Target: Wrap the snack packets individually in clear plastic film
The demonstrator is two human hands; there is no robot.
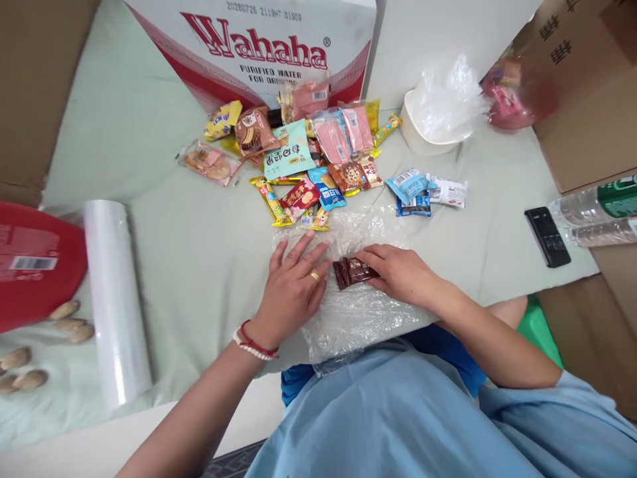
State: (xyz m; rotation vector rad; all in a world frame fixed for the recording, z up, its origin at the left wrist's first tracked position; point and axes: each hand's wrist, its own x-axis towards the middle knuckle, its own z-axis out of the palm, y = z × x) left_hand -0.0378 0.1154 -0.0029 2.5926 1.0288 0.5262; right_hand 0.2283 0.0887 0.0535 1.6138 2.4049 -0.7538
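A clear plastic bag (368,325) lies flat along the table's front edge. On top of it rests a dark brown snack packet (354,272), its right end gripped between the thumb and fingers of my right hand (398,272). My left hand (296,279), with a gold ring, lies palm down on the bag's left side, fingers spread and nothing in it. Beyond the bag is a heap of wrapped snacks, among them a mint-green packet (288,153), a red packet (300,198) and a blue packet (326,188). A light blue packet (409,184) lies with others to the right.
A Wahaha carton (269,50) stands at the back, beside a white tub (423,129) stuffed with clear bags. At left are a plastic roll (117,299), a red bag (40,265) and several nuts (30,378). A black phone (547,237) and bottles (597,202) lie right.
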